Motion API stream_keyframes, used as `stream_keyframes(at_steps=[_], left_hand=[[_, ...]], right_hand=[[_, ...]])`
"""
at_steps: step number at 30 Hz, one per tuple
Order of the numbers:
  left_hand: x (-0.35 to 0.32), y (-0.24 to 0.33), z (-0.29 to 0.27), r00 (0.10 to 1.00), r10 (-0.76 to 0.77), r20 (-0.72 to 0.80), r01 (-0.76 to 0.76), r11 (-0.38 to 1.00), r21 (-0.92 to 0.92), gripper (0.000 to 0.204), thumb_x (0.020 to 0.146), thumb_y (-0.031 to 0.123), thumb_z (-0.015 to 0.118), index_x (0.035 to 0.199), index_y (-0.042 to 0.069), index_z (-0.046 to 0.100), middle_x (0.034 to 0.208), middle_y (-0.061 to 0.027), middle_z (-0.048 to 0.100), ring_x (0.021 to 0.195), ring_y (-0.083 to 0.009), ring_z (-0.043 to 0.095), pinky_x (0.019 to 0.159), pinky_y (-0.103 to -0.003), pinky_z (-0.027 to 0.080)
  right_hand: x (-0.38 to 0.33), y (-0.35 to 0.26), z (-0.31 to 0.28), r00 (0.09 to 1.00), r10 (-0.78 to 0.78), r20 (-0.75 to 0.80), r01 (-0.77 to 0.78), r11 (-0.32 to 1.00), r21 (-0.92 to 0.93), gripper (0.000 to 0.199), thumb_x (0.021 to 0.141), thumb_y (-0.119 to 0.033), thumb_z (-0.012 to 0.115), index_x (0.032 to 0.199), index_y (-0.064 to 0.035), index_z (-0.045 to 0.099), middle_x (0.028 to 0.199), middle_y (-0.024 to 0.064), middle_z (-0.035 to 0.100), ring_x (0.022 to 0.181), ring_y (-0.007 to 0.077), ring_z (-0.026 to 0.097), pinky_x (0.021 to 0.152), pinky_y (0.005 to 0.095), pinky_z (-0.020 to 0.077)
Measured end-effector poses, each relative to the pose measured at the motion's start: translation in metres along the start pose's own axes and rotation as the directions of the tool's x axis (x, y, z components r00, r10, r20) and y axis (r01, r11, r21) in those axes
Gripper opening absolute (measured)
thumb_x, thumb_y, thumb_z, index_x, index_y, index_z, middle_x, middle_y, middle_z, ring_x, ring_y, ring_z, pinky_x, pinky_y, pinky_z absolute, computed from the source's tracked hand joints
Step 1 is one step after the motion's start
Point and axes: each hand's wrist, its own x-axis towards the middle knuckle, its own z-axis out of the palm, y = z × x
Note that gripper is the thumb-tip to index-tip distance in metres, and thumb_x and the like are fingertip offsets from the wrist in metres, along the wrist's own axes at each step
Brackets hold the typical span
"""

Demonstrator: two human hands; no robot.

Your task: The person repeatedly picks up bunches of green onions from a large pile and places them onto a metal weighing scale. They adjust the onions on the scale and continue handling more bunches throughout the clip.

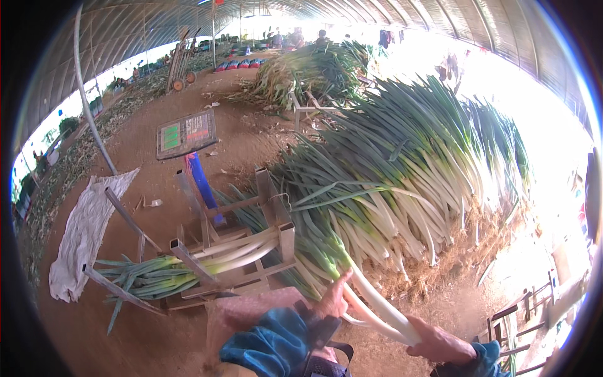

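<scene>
Green-topped white leeks point(375, 303), just a few, stretch slantwise between two bare hands out beyond the near right corner of the metal frame point(287, 244). Left hand point(331, 300) has its fingers closed around the shanks, right near where white turns green; its underside is hidden from me. Right hand point(440, 342) grips the white lower ends, fingertips tucked out of sight. Two holds, well apart: that likely stops such long, floppy stalks from sagging.

Over on the frame, more leeks, the laid bundle point(242, 250), lie lengthwise, white ends at the right end, leaves spilling past the left end. Uprights stand at its corners, presumably to stop stalks rolling off. Past its far edge, a display panel point(186, 134) tilts up above a blue-wrapped post point(202, 183), probably angled for easy reading.

And look at the big heap point(402, 169), lying on the ground right of the frame! Roots point toward the worker, leaves away, which should put the firm ends within easy reach.

Underfoot it's brown bare earth point(135, 135), littered with scraps, a pale sack point(88, 232) spread left of the frame. Overhead curves a ribbed tunnel roof point(502, 25); farther back sits another leek pile point(308, 75), and glare washes out the right side.
</scene>
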Motion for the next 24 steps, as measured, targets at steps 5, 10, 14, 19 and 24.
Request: stream_keyframes(at_steps=[5,10,14,19,24], left_hand=[[0.012,-0.012,0.009,0.994,-0.104,-0.042,0.11,0.981,0.161,0.034,0.092,0.027,0.06,0.117,0.006,0.051,0.097,-0.0086,0.056,0.087,-0.018,0.059,0.082,-0.034,0.052],[-0.007,-0.031,0.068,0.969,-0.192,0.154,0.222,0.953,-0.206,0.038,0.088,0.02,0.062,0.113,0.002,0.04,0.101,-0.0139,0.053,0.093,-0.0229,0.058,0.084,-0.04,0.052],[-0.044,-0.009,0.132,0.964,-0.096,0.247,0.113,0.992,-0.055,0.044,0.093,0.022,0.056,0.125,0.001,0.035,0.118,-0.0209,0.051,0.11,-0.0286,0.055,0.098,-0.039,0.048],[-0.076,0.036,0.172,0.819,0.191,0.54,-0.095,0.975,-0.201,0.04,0.089,0.018,0.059,0.12,0.0,0.042,0.107,-0.0195,0.056,0.095,-0.0266,0.059,0.085,-0.045,0.052],[-0.107,0.094,0.19,0.681,0.396,0.616,-0.219,0.913,-0.345,0.043,0.087,0.018,0.061,0.12,-0.003,0.043,0.114,-0.0182,0.055,0.104,-0.0291,0.06,0.098,-0.044,0.049]], right_hand=[[-0.064,-0.021,-0.005,0.995,-0.094,0.033,0.099,0.915,-0.39,0.074,0.082,-0.014,0.059,0.147,-0.0117,0.025,0.12,0.0252,0.049,0.091,0.0414,0.06,0.075,0.0491,0.0482],[-0.117,-0.071,-0.022,0.994,-0.024,-0.107,-0.044,0.805,-0.591,0.064,0.082,-0.016,0.062,0.14,-0.0098,0.037,0.118,0.0257,0.05,0.088,0.0415,0.061,0.068,0.048,0.0505],[-0.167,-0.105,-0.025,0.936,-0.222,-0.272,-0.029,0.723,-0.69,0.061,0.078,-0.011,0.068,0.135,-0.0045,0.046,0.12,0.0275,0.05,0.09,0.0452,0.062,0.072,0.0464,0.0537],[-0.182,-0.082,-0.008,0.846,-0.191,-0.498,-0.166,0.793,-0.586,0.069,0.079,-0.005,0.067,0.141,-0.0001,0.035,0.127,0.0214,0.05,0.101,0.0309,0.06,0.08,0.0381,0.0513],[-0.154,-0.064,0.006,0.788,-0.062,-0.613,0.105,0.994,0.034,0.071,0.078,-0.005,0.068,0.141,-0.0004,0.033,0.117,0.0156,0.053,0.098,0.0209,0.058,0.078,0.0335,0.0495]])
